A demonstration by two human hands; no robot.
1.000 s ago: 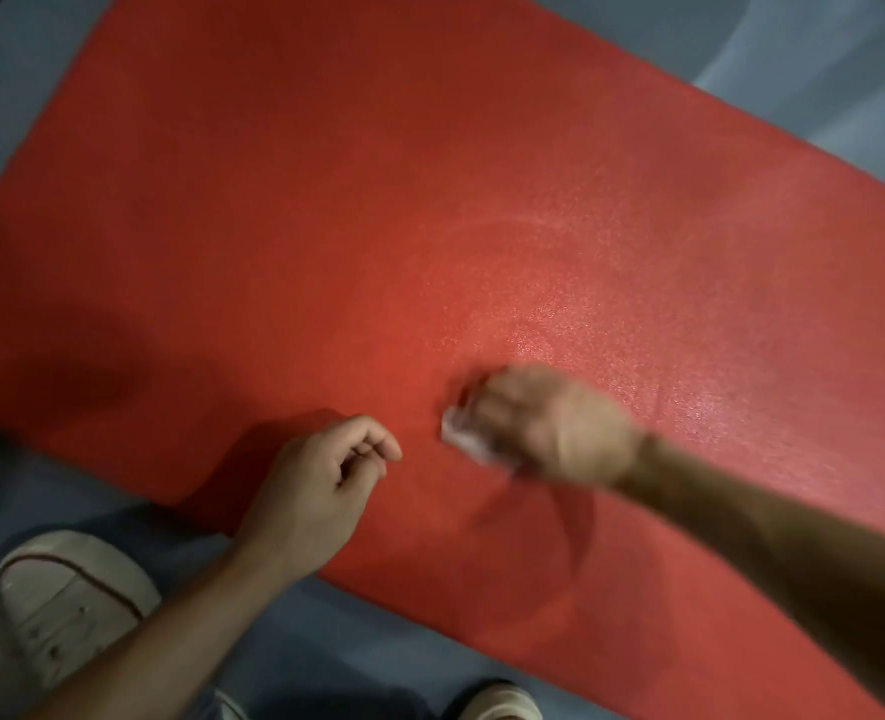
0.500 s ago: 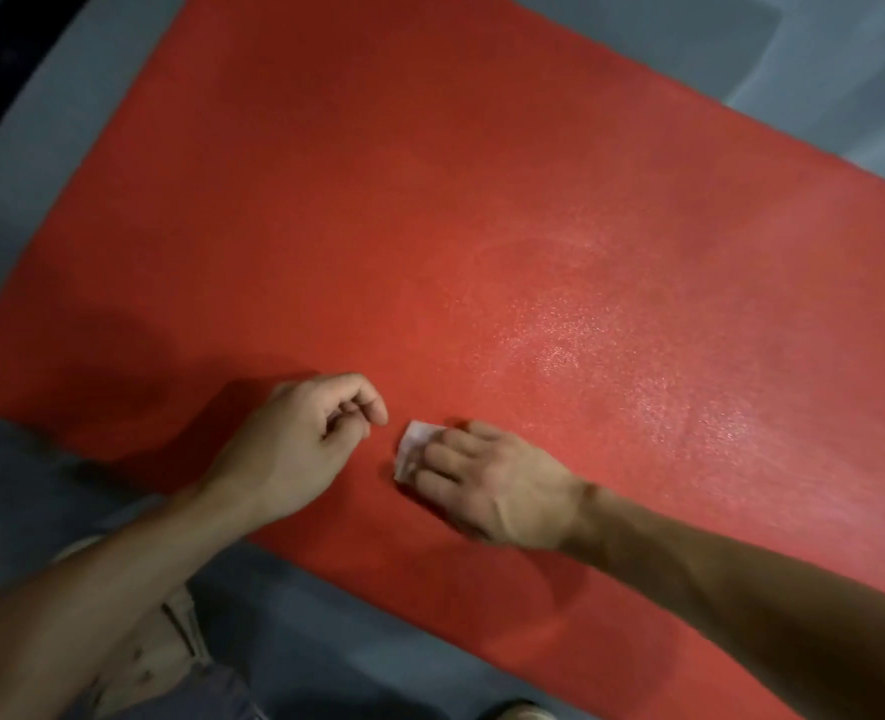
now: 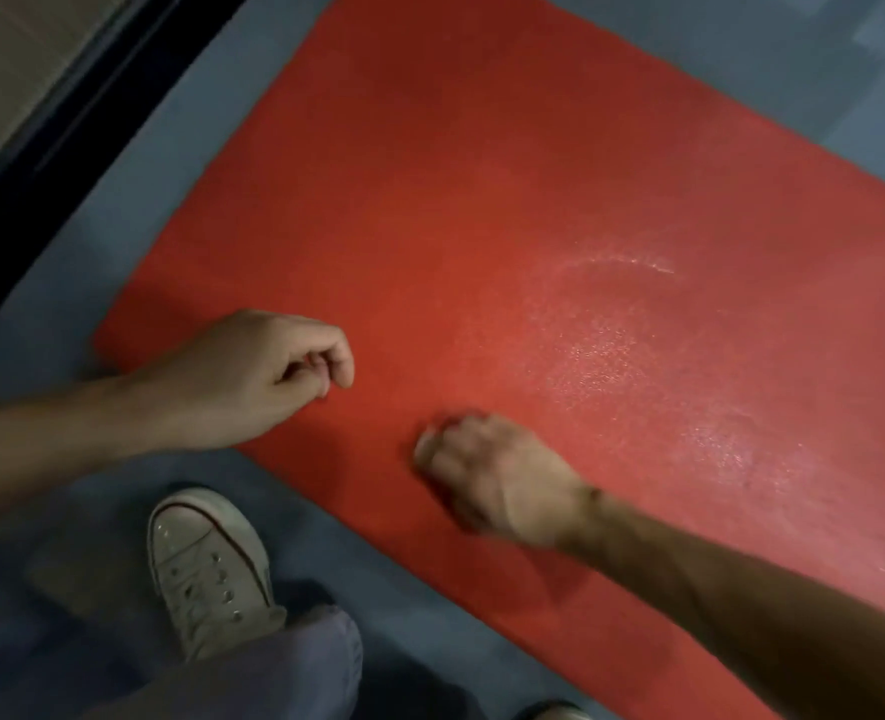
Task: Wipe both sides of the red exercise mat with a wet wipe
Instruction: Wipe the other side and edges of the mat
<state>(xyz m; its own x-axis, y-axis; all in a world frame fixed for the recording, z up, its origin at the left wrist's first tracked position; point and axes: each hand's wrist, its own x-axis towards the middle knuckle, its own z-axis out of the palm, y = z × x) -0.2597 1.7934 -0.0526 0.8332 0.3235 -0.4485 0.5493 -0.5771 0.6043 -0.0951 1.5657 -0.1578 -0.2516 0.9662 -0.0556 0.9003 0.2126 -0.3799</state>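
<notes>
Head view, flat red textured foam exercise mat (image 3: 482,210) under both hands, blurred right hand (image 3: 487,470) pressing a small white wet wipe (image 3: 423,445) onto it, left hand (image 3: 253,376) beside it, loosely curled, holding nothing, white canvas sneaker (image 3: 206,563) below the left hand.

I see my right hand (image 3: 492,475), flat on the white wet wipe half a second ago, now blurred and bunched over it nearer the flat red foam exercise mat's (image 3: 482,200) near edge, a white canvas sneaker (image 3: 209,569) back in view.

Blue floor (image 3: 92,262) (red mat (image 3: 430,200), sneaker (image 3: 206,563))
</notes>
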